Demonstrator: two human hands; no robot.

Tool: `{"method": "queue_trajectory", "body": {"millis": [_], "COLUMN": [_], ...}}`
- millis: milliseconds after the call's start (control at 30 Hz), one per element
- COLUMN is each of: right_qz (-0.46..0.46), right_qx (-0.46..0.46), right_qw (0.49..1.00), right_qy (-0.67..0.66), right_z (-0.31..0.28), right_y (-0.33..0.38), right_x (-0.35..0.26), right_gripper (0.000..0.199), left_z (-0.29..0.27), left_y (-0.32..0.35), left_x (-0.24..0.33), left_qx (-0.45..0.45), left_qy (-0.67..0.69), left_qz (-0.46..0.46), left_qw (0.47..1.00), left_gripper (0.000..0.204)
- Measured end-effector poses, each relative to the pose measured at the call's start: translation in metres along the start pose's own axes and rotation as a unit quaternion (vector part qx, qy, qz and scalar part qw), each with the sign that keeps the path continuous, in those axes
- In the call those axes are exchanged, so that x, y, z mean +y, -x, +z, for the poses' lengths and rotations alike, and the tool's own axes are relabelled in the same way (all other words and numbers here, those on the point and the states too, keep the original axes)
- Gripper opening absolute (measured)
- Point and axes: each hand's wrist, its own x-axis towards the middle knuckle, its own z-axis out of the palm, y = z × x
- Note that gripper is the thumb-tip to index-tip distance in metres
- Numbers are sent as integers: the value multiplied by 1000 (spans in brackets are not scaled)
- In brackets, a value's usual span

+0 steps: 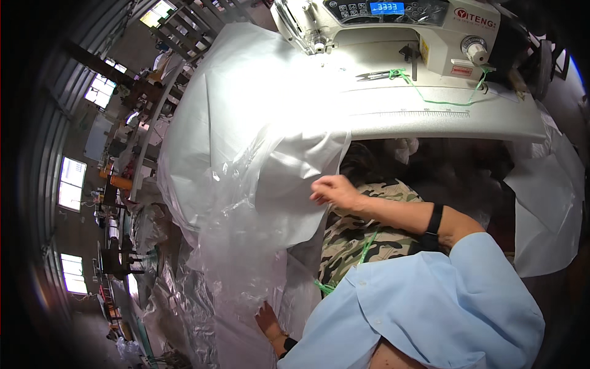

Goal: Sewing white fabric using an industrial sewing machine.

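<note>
A large white sheet (295, 163) hangs from the sewing machine's bed down toward my lap, with clear plastic film (236, 227) bunched along its lower left part. My right hand (335, 192) is over the sheet's right edge, above my lap. Its fingers are curled closed, and whatever they may hold is hidden. Low down on the left, my left hand (268, 320) reaches to the lower folds of the film. Its fingers are mostly covered there, so their grip does not show. The sewing machine (393, 37) stands at the top, its needle area (319, 46) over the brightly lit sheet.
Thread snips (373, 76) lie on the machine bed (442, 120), with a green cord (430, 99) trailing from them. More white sheeting (547, 209) hangs at the right. Crumpled plastic (178, 307) and cluttered benches line the left. Another green cord (367, 248) hangs by my shirt.
</note>
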Motion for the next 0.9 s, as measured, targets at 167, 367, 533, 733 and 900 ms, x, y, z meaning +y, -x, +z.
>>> {"method": "queue_trajectory", "body": {"millis": [167, 367, 533, 733, 900], "right_qz": [-55, -44, -94, -136, 57], "right_qx": [236, 414, 289, -117, -112], "right_qw": [961, 887, 882, 960, 982], "right_qy": [135, 197, 361, 217, -143], "right_z": [-29, -73, -61, -29, -51], "right_y": [-6, -54, -39, 43, 126], "right_x": [24, 54, 42, -28, -92], "right_gripper": [41, 54, 41, 42, 33], "left_z": [1, 18, 40, 80, 55], "left_y": [19, 76, 96, 14, -4], "left_x": [-2, 160, 251, 304, 280], "left_qx": [-9, -126, -12, 192, 97], "left_qy": [8, -80, -153, -296, -183], "left_qz": [-44, 85, 501, 600, 528], "left_qw": [999, 985, 852, 718, 824], "left_gripper": [39, 34, 31, 37, 29]}}
